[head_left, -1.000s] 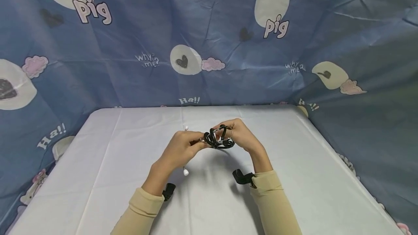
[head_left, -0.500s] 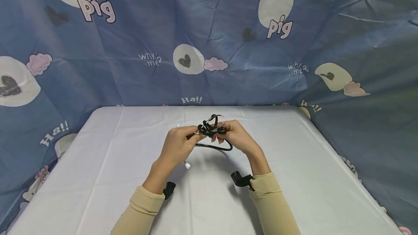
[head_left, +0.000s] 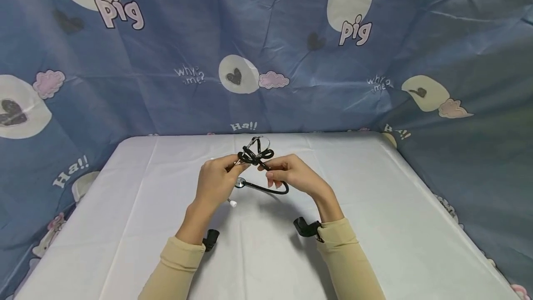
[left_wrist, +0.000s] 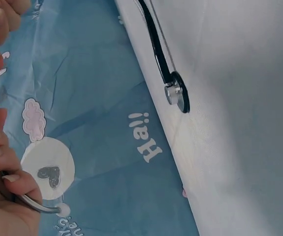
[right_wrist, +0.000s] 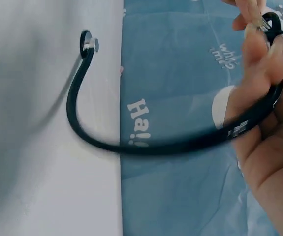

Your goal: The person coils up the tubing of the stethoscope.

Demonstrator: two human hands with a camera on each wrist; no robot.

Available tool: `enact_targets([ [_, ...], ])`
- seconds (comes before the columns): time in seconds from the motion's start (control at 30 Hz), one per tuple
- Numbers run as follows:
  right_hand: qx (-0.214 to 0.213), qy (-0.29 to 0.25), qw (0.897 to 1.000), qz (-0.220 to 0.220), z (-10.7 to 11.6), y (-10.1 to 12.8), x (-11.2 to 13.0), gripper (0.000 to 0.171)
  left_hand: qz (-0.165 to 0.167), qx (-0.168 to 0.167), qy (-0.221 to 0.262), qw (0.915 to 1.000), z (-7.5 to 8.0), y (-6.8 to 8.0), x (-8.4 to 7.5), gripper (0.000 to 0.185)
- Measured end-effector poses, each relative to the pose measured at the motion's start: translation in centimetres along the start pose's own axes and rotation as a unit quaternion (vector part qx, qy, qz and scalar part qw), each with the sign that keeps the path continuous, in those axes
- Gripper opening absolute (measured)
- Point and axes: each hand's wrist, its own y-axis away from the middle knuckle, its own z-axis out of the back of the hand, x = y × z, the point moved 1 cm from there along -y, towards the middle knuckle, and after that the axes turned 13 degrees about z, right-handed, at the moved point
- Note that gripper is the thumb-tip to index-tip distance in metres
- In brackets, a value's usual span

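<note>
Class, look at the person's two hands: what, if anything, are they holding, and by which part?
Both hold a stethoscope. The left hand grips the metal ear tubes; the right hand pinches the black rubber tubing near the tangle. The chest piece hangs free.

White table cover [head_left: 374,226] w/ creases; blue cartoon backdrop [head_left: 291,36], "pig", "Ha!!" prints

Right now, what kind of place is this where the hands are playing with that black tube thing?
Probably a small set-up work corner, not a real doctor's room. A table with a white cloth is walled in by a blue cartoon sheet saying "pig" and "Ha!!". Both hands hold a stethoscope.
</note>
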Motion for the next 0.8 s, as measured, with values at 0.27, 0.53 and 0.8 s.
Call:
enact_targets([
  [0.27,0.031,0.003,1.0,0.006,0.0,0.3,0.5,0.025,0.02,0.004,-0.009,0.9997,0.2,-0.2,0.3,0.026],
  [0.53,0.042,-0.015,0.999,-0.001,0.3,0.8,1.1,0.025,0.032,0.004,-0.028,0.9991,0.6,-0.3,0.8,0.017],
  [0.8,0.049,0.034,0.998,0.015,0.9,1.2,2.1,0.021,0.056,0.023,-0.056,0.9966,0.8,-0.5,1.8,0.016],
])
